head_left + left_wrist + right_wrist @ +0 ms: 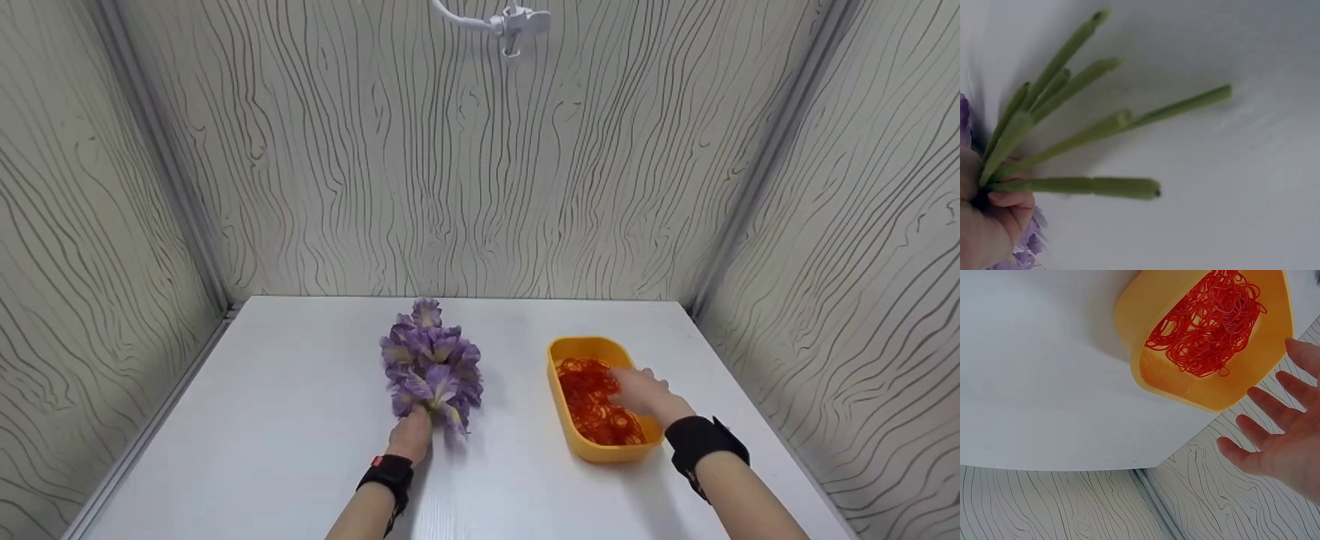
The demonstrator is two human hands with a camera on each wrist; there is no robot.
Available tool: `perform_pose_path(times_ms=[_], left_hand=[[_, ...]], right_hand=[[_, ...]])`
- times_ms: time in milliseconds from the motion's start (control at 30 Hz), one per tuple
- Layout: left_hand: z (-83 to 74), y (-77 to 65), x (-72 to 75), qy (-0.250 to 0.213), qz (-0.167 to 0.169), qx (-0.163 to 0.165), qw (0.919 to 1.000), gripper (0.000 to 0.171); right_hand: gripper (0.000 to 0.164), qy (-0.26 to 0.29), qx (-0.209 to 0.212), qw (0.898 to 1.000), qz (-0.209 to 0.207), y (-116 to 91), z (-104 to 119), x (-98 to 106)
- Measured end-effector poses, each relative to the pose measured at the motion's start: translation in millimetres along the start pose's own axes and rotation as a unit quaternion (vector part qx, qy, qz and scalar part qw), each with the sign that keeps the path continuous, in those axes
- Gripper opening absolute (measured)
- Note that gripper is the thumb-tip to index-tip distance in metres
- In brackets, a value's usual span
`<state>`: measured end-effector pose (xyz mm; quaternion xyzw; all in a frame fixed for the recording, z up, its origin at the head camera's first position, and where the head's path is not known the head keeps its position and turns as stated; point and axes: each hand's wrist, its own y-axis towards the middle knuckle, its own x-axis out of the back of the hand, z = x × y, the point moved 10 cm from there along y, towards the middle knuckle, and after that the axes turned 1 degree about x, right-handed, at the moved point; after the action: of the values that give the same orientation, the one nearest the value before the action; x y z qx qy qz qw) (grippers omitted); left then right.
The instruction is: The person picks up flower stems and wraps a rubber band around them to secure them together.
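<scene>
A bunch of purple artificial flowers [435, 356] is gripped at its stems by my left hand [411, 436]. The left wrist view shows several green stems [1072, 146] fanning out past the curled fingers, with purple petals [1030, 242] partly hidden behind the hand. My right hand [646, 394] reaches over the right side of a yellow tub [581, 444], its fingers spread and holding nothing in the right wrist view. Inside the tub lies a tangled heap of red rubber bands [1213, 326].
Both hands work over a white table [262, 420], enclosed by wood-patterned panels [450, 165] at the back and sides. A white clip on a bent arm [517, 22] hangs high against the back panel. Each wrist wears a black strap [705, 450].
</scene>
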<state>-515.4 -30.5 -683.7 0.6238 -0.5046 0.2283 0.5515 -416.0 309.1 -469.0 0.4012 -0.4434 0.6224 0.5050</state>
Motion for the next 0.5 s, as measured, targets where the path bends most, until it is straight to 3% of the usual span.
perform_pose_path(times_ms=[167, 267, 333, 400, 433, 500], left_hand=[[-49.1, -10.2, 106.0, -0.022, 0.076, 0.027, 0.9965, 0.023], [-70.9, -13.8, 146.3, -0.015, 0.089, 0.018, 0.9958, 0.030], [-77.6, -11.7, 154.5, -0.011, 0.086, 0.009, 0.9962, 0.036], [-78.0, -7.3, 147.2, -0.009, 0.096, 0.000, 0.9953, 0.046], [-74.3, -3.3, 134.0, -0.004, 0.100, -0.007, 0.9950, 0.052], [-58.1, 9.1, 89.5, 0.007, 0.081, -0.030, 0.9962, 0.064]], right_hand=[[0.043, 0.006, 0.007, 1.000, -0.002, 2.4, 1.4, -1.3], [0.042, 0.006, 0.013, 1.000, -0.004, 4.1, 2.6, -1.7], [0.041, 0.010, 0.015, 1.000, -0.009, 5.3, 3.8, -1.4], [0.039, 0.017, 0.022, 0.999, -0.016, 6.3, 7.6, 0.2], [0.037, 0.022, 0.029, 0.999, -0.021, 6.8, 10.6, 1.6], [0.034, 0.036, 0.041, 0.998, -0.033, 7.7, 17.5, 4.9]])
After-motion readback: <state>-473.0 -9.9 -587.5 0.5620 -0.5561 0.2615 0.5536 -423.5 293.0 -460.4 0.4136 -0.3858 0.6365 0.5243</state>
